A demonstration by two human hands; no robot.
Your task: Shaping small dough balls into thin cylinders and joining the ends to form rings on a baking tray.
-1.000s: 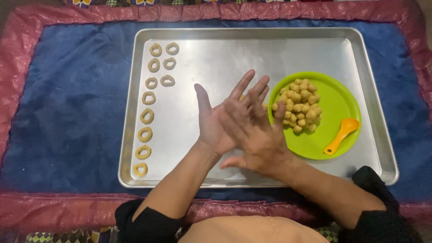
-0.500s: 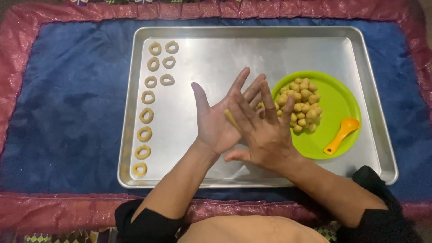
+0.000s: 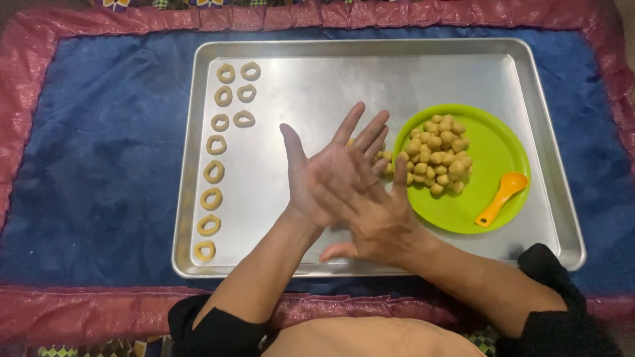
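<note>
My two hands are pressed flat together, palm to palm, above the middle of a silver baking tray (image 3: 370, 47). My left hand (image 3: 321, 173) lies palm up with its fingers spread toward the far right. My right hand (image 3: 380, 225) lies across it, palm down, its fingertips over the left palm. A small piece of dough is squeezed between the palms and is hidden now. Just right of the fingers, a green plate (image 3: 496, 149) holds a heap of small dough balls (image 3: 440, 155) and an orange spoon (image 3: 501, 198).
Several dough rings (image 3: 213, 172) lie in a column down the tray's left side, with a short second column at the far end. The tray rests on a blue cloth (image 3: 99, 165) with a red border (image 3: 79, 311). My dark sleeves are at the near edge.
My right hand has slid back toward me over the left palm, uncovering the left fingers. The strip of dough seen between the hands half a second ago is covered now.
</note>
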